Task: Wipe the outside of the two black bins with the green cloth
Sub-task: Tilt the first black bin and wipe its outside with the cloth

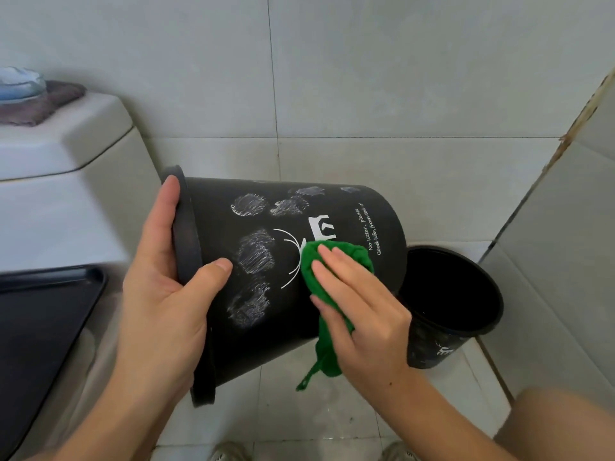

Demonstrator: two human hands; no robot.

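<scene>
My left grip (166, 281) clasps the rim of the tipped bin (349, 207), its long axis running rightward; my right grip (359, 307) presses the green cloth (307, 274) flat-fingered against its side, chalky smudges (256, 251) just left.

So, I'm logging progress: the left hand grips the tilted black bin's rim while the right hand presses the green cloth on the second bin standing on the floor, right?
Not quite. The head view shows the right hand pressing the green cloth on the same tilted black plastic bin whose rim the left hand grips.
</scene>
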